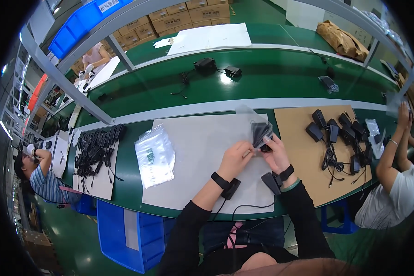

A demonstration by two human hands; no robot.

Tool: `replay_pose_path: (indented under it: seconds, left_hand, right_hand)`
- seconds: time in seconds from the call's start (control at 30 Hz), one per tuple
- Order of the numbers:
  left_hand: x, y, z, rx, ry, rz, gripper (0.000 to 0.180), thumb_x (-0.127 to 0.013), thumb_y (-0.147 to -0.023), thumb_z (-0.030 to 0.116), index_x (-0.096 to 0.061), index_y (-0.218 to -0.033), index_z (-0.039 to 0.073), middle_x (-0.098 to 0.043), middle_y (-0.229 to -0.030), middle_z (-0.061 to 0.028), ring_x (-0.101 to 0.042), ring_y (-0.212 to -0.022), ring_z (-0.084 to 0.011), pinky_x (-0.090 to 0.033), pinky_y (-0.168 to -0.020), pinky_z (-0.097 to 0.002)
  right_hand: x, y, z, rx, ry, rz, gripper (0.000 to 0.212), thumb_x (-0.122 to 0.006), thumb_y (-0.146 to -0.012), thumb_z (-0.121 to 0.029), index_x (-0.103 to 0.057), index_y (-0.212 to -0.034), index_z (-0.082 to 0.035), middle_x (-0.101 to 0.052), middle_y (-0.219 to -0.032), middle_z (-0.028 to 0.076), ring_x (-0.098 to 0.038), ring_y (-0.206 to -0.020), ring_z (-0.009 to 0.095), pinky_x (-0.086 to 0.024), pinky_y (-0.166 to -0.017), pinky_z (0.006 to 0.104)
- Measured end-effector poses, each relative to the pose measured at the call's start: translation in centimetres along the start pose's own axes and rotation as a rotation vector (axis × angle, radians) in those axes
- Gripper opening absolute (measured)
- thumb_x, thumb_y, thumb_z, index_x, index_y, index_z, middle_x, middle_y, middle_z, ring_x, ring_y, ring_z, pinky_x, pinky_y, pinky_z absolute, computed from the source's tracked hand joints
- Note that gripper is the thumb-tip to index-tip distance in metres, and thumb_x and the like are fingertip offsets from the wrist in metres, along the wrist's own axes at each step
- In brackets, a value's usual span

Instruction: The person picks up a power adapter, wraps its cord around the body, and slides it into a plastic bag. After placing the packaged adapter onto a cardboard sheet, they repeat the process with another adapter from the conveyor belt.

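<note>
Over the white work sheet, a clear plastic bag with a black power adapter in it is between my hands. My right hand grips the adapter through or at the bag, fingers wrapped round its lower end. With fingertips pinched, my left hand is at the bag's lower left edge. What exactly sits between those fingertips is too small to see. A stack of flat clear bags with a green print lies left of my hands. Both my wrists wear black straps with small black boxes and cables.
On brown cardboard to the right lie several black adapters with cables. A dense pile of adapters covers a board at left. Beyond the rail, a conveyor carries loose adapters. Co-workers sit at both sides; a blue bin stands below the table.
</note>
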State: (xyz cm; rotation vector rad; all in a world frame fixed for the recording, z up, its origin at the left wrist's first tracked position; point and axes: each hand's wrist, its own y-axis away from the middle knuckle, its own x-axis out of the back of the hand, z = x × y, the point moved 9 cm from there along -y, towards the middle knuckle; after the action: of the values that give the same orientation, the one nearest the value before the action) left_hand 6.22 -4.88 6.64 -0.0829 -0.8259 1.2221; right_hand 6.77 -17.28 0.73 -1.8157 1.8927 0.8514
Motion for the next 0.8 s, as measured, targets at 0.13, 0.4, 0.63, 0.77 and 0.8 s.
replay_pose_path:
  seconds: [0.13, 0.4, 0.63, 0.77, 0.8]
  left_hand:
    - [-0.4, 0.5, -0.2, 0.05, 0.109, -0.068, 0.009, -0.064, -0.071, 0.004, -0.056, -0.075, 0.005, -0.057, -0.077, -0.0065, -0.056, -0.065, -0.0239, -0.046, -0.057, -0.0321]
    - [-0.6, 1.0, 1.5, -0.269, -0.006, -0.004, 0.012, -0.069, -0.07, 0.006, -0.057, -0.073, 0.004, -0.06, -0.077, -0.0056, -0.059, -0.068, -0.0178, -0.047, -0.058, -0.0291]
    - [-2.2, 0.1, -0.1, 0.138, 0.313, -0.194, 0.013, -0.068, -0.074, 0.011, -0.059, -0.083, 0.007, -0.059, -0.083, -0.0064, -0.06, -0.077, -0.0193, -0.048, -0.063, -0.0306]
    - [2.4, 0.4, -1.7, 0.084, 0.26, -0.065, 0.031, -0.073, -0.071, 0.015, -0.06, -0.097, 0.007, -0.061, -0.097, -0.0075, -0.059, -0.089, -0.0187, -0.047, -0.07, -0.0287]
    - [4.9, 0.5, -3.4, 0.142, 0.152, 0.108, 0.041, -0.075, -0.069, 0.016, -0.059, -0.105, 0.007, -0.06, -0.104, -0.0079, -0.058, -0.094, -0.0187, -0.047, -0.074, -0.0275]
  right_hand:
    - [0.0, 0.0, -0.6, 0.128, 0.078, 0.01, 0.03, -0.059, -0.082, -0.005, -0.055, -0.112, -0.004, -0.061, -0.093, 0.003, -0.057, -0.082, 0.01, -0.048, -0.072, 0.0255]
    - [-1.6, 0.2, -2.0, 0.38, 0.786, -0.057, 0.036, -0.056, -0.081, 0.001, -0.05, -0.116, -0.002, -0.058, -0.104, 0.004, -0.057, -0.091, 0.012, -0.047, -0.079, 0.0264]
    - [-0.2, 0.2, -1.3, 0.209, 0.01, -0.048, 0.036, -0.06, -0.081, 0.001, -0.053, -0.116, -0.003, -0.059, -0.107, 0.003, -0.056, -0.094, 0.012, -0.044, -0.082, 0.0248]
    - [-0.7, 0.4, -1.9, 0.271, 0.114, -0.065, 0.035, -0.06, -0.081, 0.002, -0.053, -0.115, -0.003, -0.059, -0.108, 0.003, -0.056, -0.094, 0.012, -0.044, -0.083, 0.0257]
    - [-0.7, 0.4, -1.4, 0.217, 0.092, -0.086, 0.034, -0.06, -0.08, 0.002, -0.053, -0.114, -0.002, -0.059, -0.107, 0.003, -0.056, -0.094, 0.013, -0.044, -0.083, 0.026]
